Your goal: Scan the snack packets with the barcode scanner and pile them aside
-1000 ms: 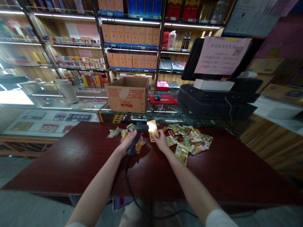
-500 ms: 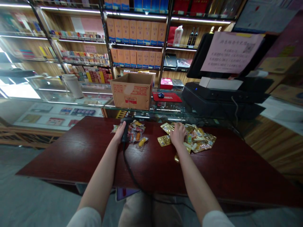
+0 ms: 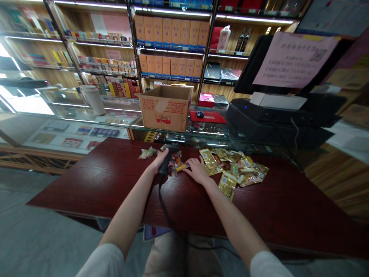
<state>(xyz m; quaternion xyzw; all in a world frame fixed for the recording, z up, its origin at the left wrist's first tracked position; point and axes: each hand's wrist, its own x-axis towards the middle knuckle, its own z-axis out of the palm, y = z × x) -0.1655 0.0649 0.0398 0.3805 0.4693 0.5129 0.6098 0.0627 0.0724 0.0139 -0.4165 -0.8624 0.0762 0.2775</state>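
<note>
My left hand (image 3: 158,161) is shut around a black handheld barcode scanner (image 3: 165,162), whose cord trails down over the table edge. My right hand (image 3: 197,171) lies flat on the dark red wooden table (image 3: 86,188), its fingertips by a small heap of snack packets (image 3: 175,163). A yellow-filled packet (image 3: 181,167) sits at the heap's right side. To the right of my right hand lies a larger pile of gold foil packets (image 3: 232,170). One clear packet (image 3: 147,153) lies apart, left of the scanner.
Behind the table runs a glass counter holding a cardboard box (image 3: 165,109), a red mouse pad (image 3: 207,116) with a mouse, a white cup (image 3: 92,100) and a black till with a monitor (image 3: 253,65). Stocked shelves stand behind it.
My right hand has moved left from the gold pile to the small heap, and holds no gold packet now. The small heap has grown since the earliest frame. The scanner stays in my left hand.
</note>
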